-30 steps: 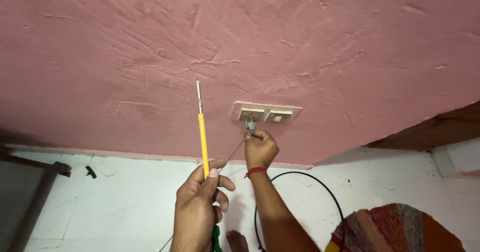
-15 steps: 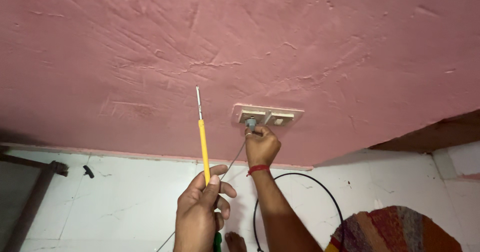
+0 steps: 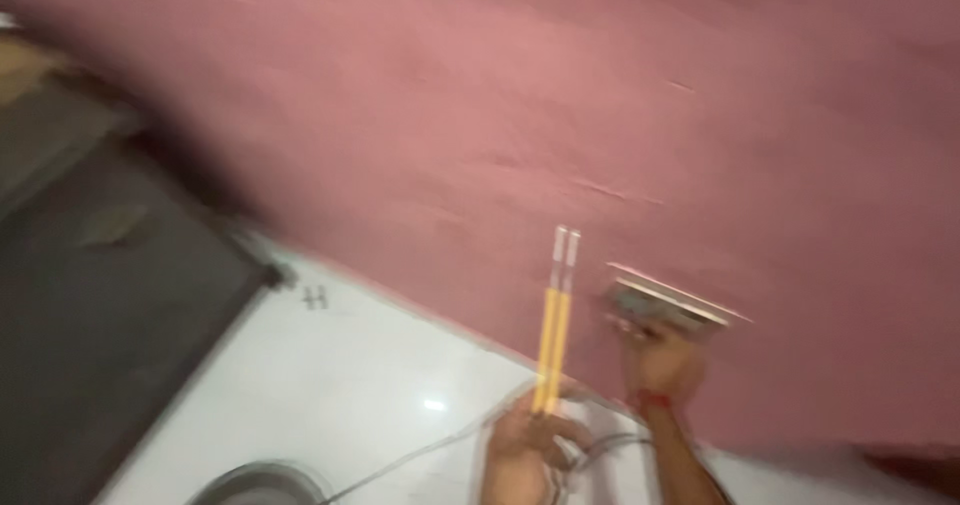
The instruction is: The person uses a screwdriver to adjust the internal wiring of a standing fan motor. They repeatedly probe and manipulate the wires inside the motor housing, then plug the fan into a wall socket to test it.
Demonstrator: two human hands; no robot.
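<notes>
Motion blur smears the whole view. My left hand [image 3: 520,447] is closed around the lower end of a yellow-shafted screwdriver [image 3: 553,325], which points up toward the pink ceiling [image 3: 520,115] and looks doubled by the blur. My right hand [image 3: 662,361], with a red band at the wrist, reaches up to a pale rectangular fitting [image 3: 672,303] on the ceiling. Its fingers are bunched on a small grey part [image 3: 628,315] at the fitting's left end. The screwdriver tip is a short way left of the fitting and does not touch it.
A white wall [image 3: 380,365] meets the pink ceiling along a slanted line. A dark panel [image 3: 100,315] fills the left side. A thin wire [image 3: 420,450] runs down from the hands, and a dark cable loop [image 3: 262,477] shows at the bottom.
The view has swung and tilted, so the hands and fitting now sit lower right and a dark panel has come in at left. Both hands keep their grips.
</notes>
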